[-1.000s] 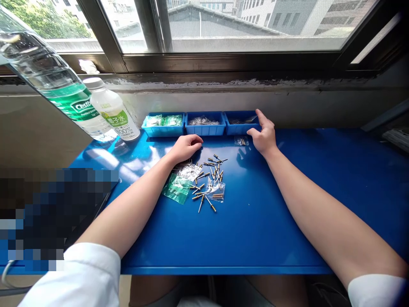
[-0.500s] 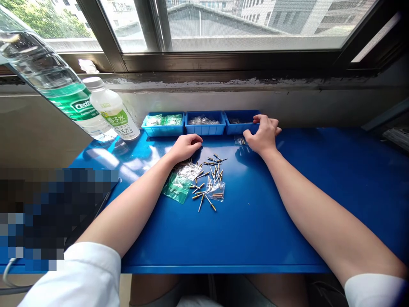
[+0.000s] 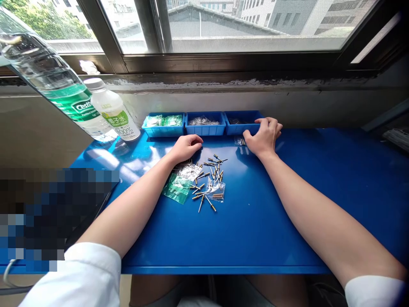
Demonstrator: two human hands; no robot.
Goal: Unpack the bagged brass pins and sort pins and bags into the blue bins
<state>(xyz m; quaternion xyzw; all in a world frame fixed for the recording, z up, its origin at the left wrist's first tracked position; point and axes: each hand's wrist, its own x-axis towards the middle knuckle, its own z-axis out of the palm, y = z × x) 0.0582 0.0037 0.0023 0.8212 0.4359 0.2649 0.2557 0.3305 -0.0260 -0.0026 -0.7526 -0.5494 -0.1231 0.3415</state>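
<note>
My left hand (image 3: 186,148) rests on the blue table, fingers curled, beside a clear bag (image 3: 188,170) and a green bag (image 3: 177,188); whether anything is under its fingers is hidden. Several loose rivets (image 3: 211,204) lie to its right, with a clear bag of copper-coloured pieces (image 3: 218,192) among them. My right hand (image 3: 263,135) is at the right blue bin (image 3: 244,128), fingers apart and bent, nothing visible in them. Close to its thumb lies a small clear bag (image 3: 239,140).
The left bin (image 3: 164,130) holds green packets and the middle bin (image 3: 205,129) clear packets. Two bottles, a large one (image 3: 68,96) and a smaller one (image 3: 116,115), stand at the back left. A window (image 3: 223,30) is behind the table (image 3: 223,243).
My right hand has dropped slightly, its fingers moving down and off the right bin's inside toward its corner. My left hand has stayed where it was.
</note>
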